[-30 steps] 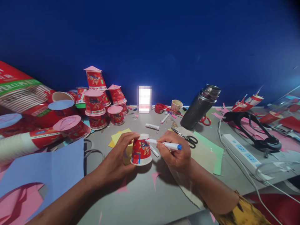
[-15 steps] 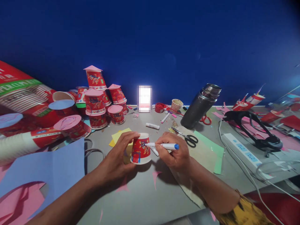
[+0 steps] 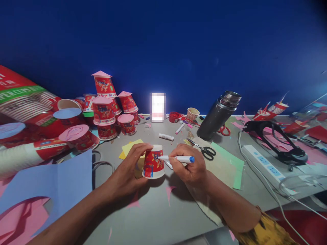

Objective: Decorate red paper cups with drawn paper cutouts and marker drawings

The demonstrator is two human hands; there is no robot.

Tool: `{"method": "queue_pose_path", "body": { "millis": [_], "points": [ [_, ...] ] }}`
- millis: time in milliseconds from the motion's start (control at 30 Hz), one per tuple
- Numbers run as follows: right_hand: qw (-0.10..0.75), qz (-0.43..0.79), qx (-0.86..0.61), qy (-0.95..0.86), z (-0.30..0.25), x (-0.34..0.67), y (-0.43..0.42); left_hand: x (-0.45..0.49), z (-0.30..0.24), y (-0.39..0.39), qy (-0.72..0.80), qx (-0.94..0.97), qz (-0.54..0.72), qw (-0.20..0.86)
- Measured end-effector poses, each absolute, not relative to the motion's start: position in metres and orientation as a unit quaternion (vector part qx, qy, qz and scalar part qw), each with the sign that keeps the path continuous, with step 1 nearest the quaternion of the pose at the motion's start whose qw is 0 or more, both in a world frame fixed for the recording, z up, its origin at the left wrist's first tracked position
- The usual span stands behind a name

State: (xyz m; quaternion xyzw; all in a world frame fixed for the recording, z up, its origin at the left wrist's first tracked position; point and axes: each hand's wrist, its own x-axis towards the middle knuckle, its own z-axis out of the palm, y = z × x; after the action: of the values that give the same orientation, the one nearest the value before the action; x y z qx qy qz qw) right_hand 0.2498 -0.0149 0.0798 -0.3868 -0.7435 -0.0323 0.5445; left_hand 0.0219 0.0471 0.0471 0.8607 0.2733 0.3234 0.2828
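Cup (image 3: 153,163), narrow end up, is held by the left grip (image 3: 129,168) at its top edge and lower rim; whether it touches the table (image 3: 158,214) cannot be told. It has hardly moved in the last second. The right grip (image 3: 189,165), closed round a marker (image 3: 186,159), has come slightly down and leftward, bringing the tip to, or almost to, the cup's printed figure, and has stayed there for the last half second. That suggests close work on one small spot, where a steady hold matters most. Around them, left to right: a bag (image 3: 25,92) of cups, a blue sheet (image 3: 73,180), a stack (image 3: 104,110) of red cups with pink cones, yellow paper (image 3: 130,147), a spare pen (image 3: 168,164) showing just below the marker, scissors (image 3: 209,153), a flask (image 3: 216,117), a green sheet (image 3: 238,170) and a power strip (image 3: 264,165). Likeliest to get in the way are the spare pen and the scissors, both close to the right grip.
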Motion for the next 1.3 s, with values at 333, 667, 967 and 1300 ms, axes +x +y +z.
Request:
{"method": "queue_pose_path", "body": {
  "millis": [333,667,967,1300],
  "points": [
    [0.549,-0.036,-0.405,-0.73,0.0808,0.2504,-0.0154,0.0224,0.0458,0.0485,0.275,0.856,0.33,0.287],
    [0.566,-0.038,-0.376,-0.733,0.0787,0.2483,-0.0159,0.0227,0.0481,0.0474,0.274,0.864,0.317,0.281],
    [0.545,-0.058,-0.362,-0.754,0.0777,0.2481,-0.014,0.0227,0.0465,0.0475,0.269,0.866,0.322,0.274],
    [0.551,-0.074,-0.395,-0.731,0.0806,0.2522,-0.0146,0.0235,0.0481,0.0452,0.279,0.851,0.332,0.295]
  ]
}}
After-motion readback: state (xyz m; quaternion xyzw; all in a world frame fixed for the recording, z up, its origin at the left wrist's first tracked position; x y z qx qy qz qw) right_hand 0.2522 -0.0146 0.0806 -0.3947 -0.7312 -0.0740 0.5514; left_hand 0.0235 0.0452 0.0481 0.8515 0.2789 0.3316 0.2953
